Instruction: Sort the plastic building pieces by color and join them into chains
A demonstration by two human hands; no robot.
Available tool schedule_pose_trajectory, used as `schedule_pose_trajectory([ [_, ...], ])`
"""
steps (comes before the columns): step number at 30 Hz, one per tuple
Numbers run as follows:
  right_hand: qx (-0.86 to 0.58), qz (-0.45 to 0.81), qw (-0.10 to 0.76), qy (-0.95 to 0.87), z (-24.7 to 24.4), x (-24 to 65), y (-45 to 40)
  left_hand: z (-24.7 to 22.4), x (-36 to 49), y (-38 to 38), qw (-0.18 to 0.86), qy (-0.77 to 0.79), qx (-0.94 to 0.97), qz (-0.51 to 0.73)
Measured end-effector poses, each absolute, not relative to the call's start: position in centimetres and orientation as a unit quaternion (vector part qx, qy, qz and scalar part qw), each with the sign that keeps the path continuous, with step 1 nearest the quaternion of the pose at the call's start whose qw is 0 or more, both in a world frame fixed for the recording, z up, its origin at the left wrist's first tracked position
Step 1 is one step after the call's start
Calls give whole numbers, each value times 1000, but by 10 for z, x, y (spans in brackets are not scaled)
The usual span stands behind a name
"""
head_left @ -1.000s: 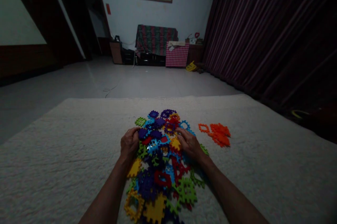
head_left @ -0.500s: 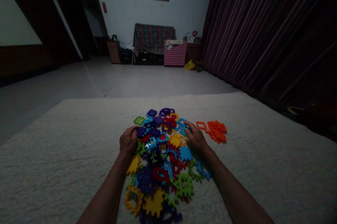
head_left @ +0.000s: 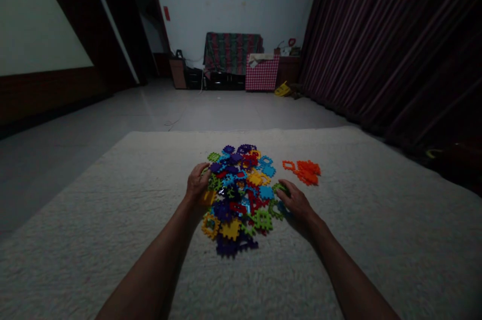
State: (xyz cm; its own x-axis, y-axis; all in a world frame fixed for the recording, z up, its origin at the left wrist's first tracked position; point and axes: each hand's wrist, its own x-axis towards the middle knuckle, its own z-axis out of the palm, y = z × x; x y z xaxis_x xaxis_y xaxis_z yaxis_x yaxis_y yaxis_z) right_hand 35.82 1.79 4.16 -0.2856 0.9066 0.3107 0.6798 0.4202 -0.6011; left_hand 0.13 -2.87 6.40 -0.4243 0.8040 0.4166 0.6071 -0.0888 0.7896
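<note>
A heap of flat, notched plastic pieces in purple, blue, red, yellow and green lies on a pale fleecy mat [head_left: 131, 240]. My left hand [head_left: 198, 180] rests at the heap's left edge, fingers slightly curled and apart, beside a purple piece [head_left: 215, 167] and above a yellow piece [head_left: 207, 198]. At the right edge, my right hand [head_left: 295, 199] is spread over a green piece [head_left: 279, 188], thumb and fingers apart. Neither hand visibly grips a piece. A separate group of orange pieces [head_left: 309, 172] lies to the right of the heap.
Beyond the mat is a tiled floor [head_left: 241, 112]. By the far wall stand a cloth-covered piece of furniture [head_left: 233, 54] and a box under a red checked cloth [head_left: 262, 73], with a yellow object [head_left: 282, 89] beside it. A dark curtain [head_left: 361, 44] hangs on the right.
The camera view has shifted, moving the scene slightly. My right hand has moved back toward me and away from the blue pieces at the heap's upper right. My left hand remains at the left edge.
</note>
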Motion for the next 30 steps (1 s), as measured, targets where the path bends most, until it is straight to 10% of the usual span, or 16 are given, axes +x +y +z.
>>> schedule_pose_trajectory([
  [30,-422,134,276,-853,36,328,-87,38,89,-154,53,643,719,259],
])
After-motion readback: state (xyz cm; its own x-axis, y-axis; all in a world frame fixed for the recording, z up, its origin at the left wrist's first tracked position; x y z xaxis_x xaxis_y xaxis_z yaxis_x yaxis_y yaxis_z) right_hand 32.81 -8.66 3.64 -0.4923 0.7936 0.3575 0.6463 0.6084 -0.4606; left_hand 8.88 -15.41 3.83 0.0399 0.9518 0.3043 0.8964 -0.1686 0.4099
